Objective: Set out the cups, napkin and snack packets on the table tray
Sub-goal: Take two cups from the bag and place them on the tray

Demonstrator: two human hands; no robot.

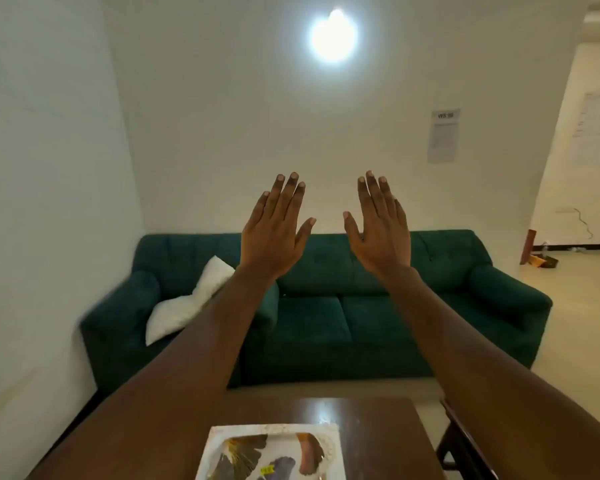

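My left hand [274, 230] and my right hand [380, 228] are raised side by side in front of me, backs toward the camera, fingers straight and slightly spread, holding nothing. Far below them, at the bottom edge of the head view, a white rectangular tray [219, 445] with a leaf pattern lies on a dark brown wooden table [371, 434]. Only the tray's far part shows. No cups, napkin or snack packets are in view.
A dark green sofa [326, 313] with a white cushion [184, 303] stands against the white wall beyond the table. A dark chair or side table edge [461, 441] sits right of the table. An open doorway and floor lie at the far right.
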